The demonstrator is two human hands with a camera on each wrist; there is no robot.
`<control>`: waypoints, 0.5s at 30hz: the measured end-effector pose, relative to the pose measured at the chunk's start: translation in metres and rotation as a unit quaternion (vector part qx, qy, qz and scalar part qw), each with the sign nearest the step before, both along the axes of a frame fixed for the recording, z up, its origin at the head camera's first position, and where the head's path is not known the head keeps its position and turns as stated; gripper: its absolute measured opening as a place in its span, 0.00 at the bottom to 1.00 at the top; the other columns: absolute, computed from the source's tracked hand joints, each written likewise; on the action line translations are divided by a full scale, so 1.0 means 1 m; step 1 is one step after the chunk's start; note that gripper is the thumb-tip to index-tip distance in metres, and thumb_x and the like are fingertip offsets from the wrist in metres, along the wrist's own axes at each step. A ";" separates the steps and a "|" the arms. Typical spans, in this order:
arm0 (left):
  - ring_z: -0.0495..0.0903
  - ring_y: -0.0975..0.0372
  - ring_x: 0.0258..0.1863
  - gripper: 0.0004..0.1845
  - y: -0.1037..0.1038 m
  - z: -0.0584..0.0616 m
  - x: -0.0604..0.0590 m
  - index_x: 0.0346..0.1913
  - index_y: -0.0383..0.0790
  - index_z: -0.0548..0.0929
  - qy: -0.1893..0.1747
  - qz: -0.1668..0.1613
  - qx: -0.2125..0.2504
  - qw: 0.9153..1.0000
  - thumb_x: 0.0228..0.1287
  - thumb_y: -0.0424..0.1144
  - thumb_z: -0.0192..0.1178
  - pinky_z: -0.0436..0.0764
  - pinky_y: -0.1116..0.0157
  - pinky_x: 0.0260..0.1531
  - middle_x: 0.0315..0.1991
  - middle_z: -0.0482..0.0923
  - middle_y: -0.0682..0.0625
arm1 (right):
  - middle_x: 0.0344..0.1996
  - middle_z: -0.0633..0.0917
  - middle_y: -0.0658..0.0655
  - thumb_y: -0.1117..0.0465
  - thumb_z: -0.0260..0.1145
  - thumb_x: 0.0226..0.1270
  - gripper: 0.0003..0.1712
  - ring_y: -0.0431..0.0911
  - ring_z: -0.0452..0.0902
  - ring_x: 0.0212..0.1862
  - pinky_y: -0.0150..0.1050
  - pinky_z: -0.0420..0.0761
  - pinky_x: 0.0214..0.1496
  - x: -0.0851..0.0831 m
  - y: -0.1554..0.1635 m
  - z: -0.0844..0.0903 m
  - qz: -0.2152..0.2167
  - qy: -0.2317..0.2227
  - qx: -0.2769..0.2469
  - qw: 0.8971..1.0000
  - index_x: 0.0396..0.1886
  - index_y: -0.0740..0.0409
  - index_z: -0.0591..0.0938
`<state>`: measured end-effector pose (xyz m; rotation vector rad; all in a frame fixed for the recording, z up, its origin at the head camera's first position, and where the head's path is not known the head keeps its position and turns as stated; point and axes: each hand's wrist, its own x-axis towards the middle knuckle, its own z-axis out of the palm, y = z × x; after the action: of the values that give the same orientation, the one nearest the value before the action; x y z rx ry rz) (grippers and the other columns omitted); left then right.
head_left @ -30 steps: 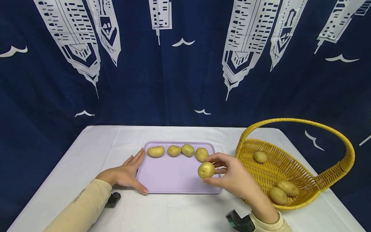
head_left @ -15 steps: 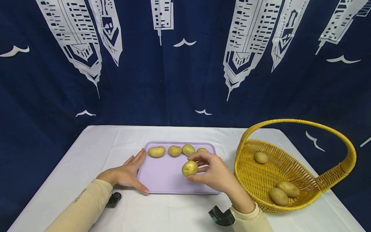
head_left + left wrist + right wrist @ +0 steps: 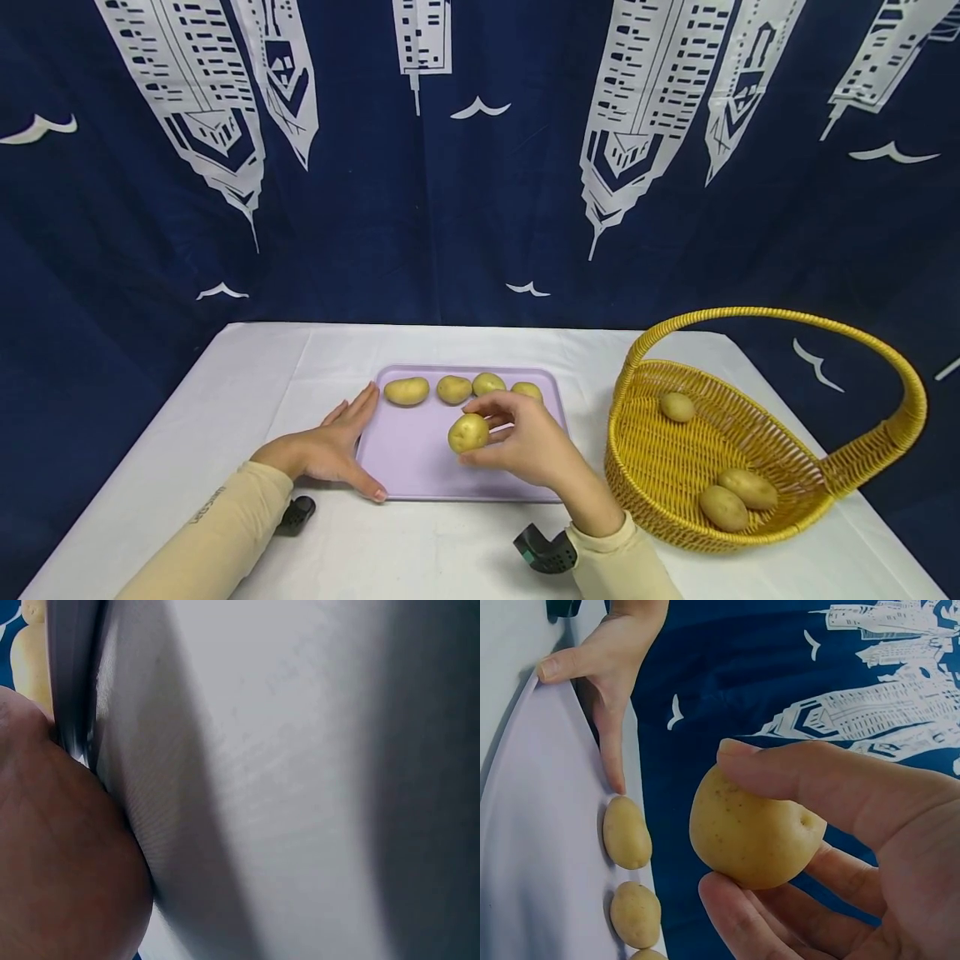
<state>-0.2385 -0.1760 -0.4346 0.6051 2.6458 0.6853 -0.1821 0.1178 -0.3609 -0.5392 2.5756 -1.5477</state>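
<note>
A round yellow potato (image 3: 468, 433) is pinched between the thumb and fingers of my right hand (image 3: 517, 437), held over the lilac tray (image 3: 420, 475). The right wrist view shows the same potato (image 3: 754, 829) large, with the thumb on one side and fingers on the other. Along the tray's far edge lies a row of several potatoes, from a long one (image 3: 407, 391) at the left to one partly behind my right hand (image 3: 527, 390). My left hand (image 3: 333, 450) rests with spread, straight fingers against the tray's left edge, thumb at the near corner.
To the right stands a yellow wicker basket (image 3: 637, 467) with a tall arched handle, holding 3 potatoes. A white cloth (image 3: 300, 367) covers the table. Behind it hangs a dark blue curtain (image 3: 420, 208) with white building prints.
My right hand has moved left with the potato, from the tray's right side toward its middle. The left hand stays in place at the tray's edge.
</note>
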 end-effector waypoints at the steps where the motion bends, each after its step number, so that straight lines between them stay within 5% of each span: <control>1: 0.29 0.43 0.75 0.82 0.000 0.000 0.000 0.75 0.38 0.33 0.001 -0.001 0.000 1.000 0.21 0.69 0.75 0.36 0.42 0.72 0.77 0.23 0.46 | 0.42 0.84 0.53 0.62 0.81 0.38 0.30 0.47 0.81 0.44 0.32 0.84 0.43 -0.001 -0.001 0.000 -0.001 0.000 -0.001 1.000 0.46 0.56 0.82; 15: 0.30 0.45 0.75 0.82 -0.001 0.000 0.000 0.75 0.37 0.33 0.008 -0.010 -0.002 1.000 0.22 0.70 0.74 0.35 0.44 0.73 0.77 0.24 0.45 | 0.39 0.84 0.55 0.61 0.82 0.36 0.30 0.45 0.81 0.39 0.31 0.83 0.38 -0.017 -0.019 -0.017 -0.022 -0.006 -0.003 1.000 0.46 0.56 0.84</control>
<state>-0.2386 -0.1767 -0.4342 0.6370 2.6510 0.6722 -0.1994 0.0992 -0.3776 -0.4751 2.5918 -1.5690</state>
